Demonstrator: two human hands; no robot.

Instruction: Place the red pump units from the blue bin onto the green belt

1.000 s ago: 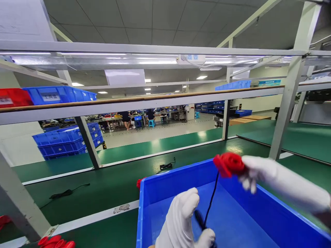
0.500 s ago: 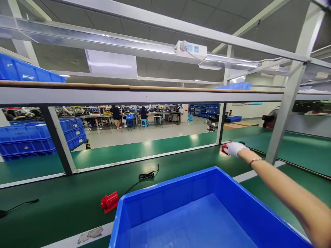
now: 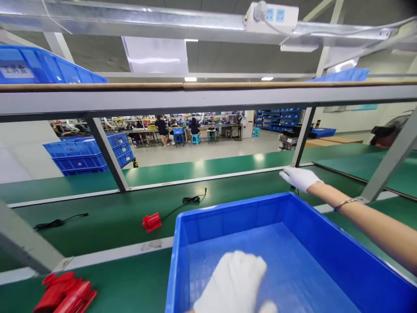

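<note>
My right hand point(image 3: 300, 178), in a white glove, reaches over the green bench beyond the blue bin's far right corner. A dark cord shows just beneath it; whether the fingers hold anything is hidden. Over the inside of the large blue bin point(image 3: 228, 221) is my left hand point(image 3: 236, 280), also gloved, its fingers blurred and partly curled. A red part point(image 3: 151, 222) with a black cable point(image 3: 191, 199) lies left of the bin. More red parts point(image 3: 67, 293) sit at the lower left.
Another black cable point(image 3: 54, 224) lies on the bench at left. Metal posts point(image 3: 109, 154) and a shelf beam point(image 3: 202, 99) cross in front. Stacked blue crates point(image 3: 87, 154) stand behind at left. People point(image 3: 162, 129) are far off.
My left hand has come into view over the bin. The red piece at my right hand no longer shows. The view has shifted, bringing in the red parts at lower left.
</note>
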